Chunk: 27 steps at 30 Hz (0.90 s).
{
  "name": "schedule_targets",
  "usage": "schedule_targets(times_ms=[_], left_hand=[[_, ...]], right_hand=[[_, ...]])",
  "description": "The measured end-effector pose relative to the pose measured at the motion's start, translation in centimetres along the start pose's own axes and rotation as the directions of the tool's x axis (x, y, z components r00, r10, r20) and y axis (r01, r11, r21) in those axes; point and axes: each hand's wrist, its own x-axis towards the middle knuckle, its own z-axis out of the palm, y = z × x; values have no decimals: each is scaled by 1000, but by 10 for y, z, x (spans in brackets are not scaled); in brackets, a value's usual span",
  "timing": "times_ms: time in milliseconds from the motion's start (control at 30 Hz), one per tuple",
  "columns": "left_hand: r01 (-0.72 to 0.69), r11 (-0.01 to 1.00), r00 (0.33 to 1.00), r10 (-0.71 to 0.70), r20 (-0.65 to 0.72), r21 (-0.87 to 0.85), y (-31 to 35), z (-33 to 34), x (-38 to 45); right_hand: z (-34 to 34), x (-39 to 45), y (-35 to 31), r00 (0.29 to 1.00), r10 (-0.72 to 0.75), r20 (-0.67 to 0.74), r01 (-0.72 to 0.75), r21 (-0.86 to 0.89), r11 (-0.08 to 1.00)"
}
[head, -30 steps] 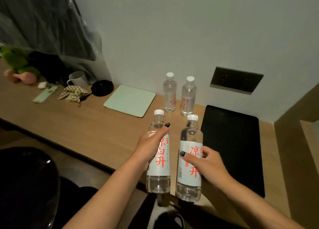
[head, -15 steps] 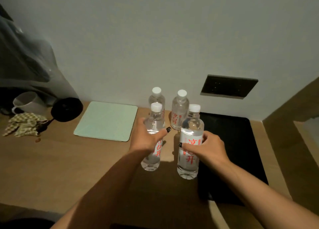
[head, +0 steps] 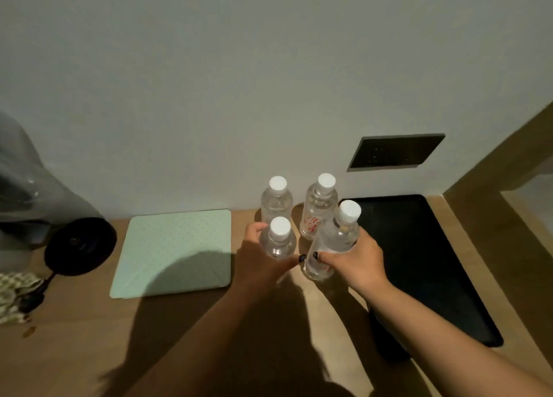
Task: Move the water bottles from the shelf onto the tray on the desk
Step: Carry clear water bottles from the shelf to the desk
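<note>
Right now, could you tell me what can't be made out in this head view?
- Left-hand bottle: its base, hidden by the left hand.
- Right-hand bottle: its label, mostly covered by the right hand.
- Patterned cloth: cut off by the left edge.
- Rear left bottle: its lower part, behind the left-hand bottle.

4 water bottles are showing w/ white caps: 2 are standing at the wall, back-left bottle (head: 276, 200) & back-right bottle (head: 317, 209), and 2 are sitting in hands, front-left bottle (head: 278, 241) in left hand (head: 259, 260), front-right bottle (head: 335, 241) in right hand (head: 356, 259). Also lying on the desk (head: 74, 337): 1 black tray (head: 425, 265), 1 green mat (head: 173, 253), 1 round black disc (head: 80, 246), 1 patterned cloth (head: 13, 292). 1 dark wall panel (head: 395, 151) is sitting on the wall.
</note>
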Motion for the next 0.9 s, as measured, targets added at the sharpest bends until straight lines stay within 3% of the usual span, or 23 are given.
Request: schedule_targets(times_ms=[167,333,667,800,900], left_hand=[[-14,999,1000,14,7,40,-14,4,2],[7,999,1000,-7,6,-34,-11,10,-3],[-62,994,998,62,0,90,-7,7,-8],[-83,995,996,83,15,48,15,-3,-15],[-143,988,990,143,10,61,40,-10,-24]], right_hand=[[19,0,5,995,66,-75,-64,40,997],[27,-8,14,992,57,-112,-51,58,997],[19,-14,4,996,88,1,-88,66,994],[1,-28,-4,999,50,16,-52,129,990],[-22,-45,-7,999,-25,-44,28,59,998]])
